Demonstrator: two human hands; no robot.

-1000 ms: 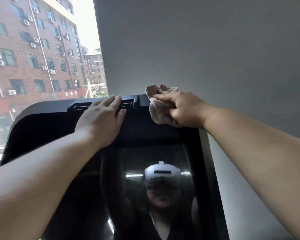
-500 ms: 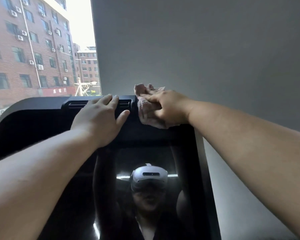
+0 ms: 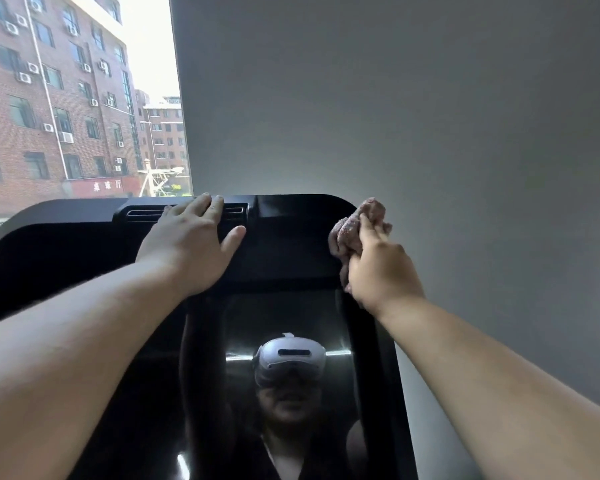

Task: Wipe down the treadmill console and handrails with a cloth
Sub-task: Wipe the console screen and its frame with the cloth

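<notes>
The black glossy treadmill console [image 3: 66, 244] fills the lower half of the head view, with a dark screen [image 3: 291, 341] in its middle. My left hand [image 3: 191, 244] rests flat on the console's top edge, fingers straight over a vent slot [image 3: 142, 213]. My right hand [image 3: 378, 268] grips a crumpled pink cloth [image 3: 350, 230] and holds it against the console's upper right corner. Part of the cloth is hidden behind my fingers.
A plain grey wall [image 3: 413, 116] stands right behind and to the right of the console. A window [image 3: 66, 98] at the upper left shows brick buildings outside. The screen reflects a person with a white headset [image 3: 290, 355].
My right hand has slid the cloth rightward along the console's top, from near the middle to the upper right corner. My left hand has stayed on the top edge.
</notes>
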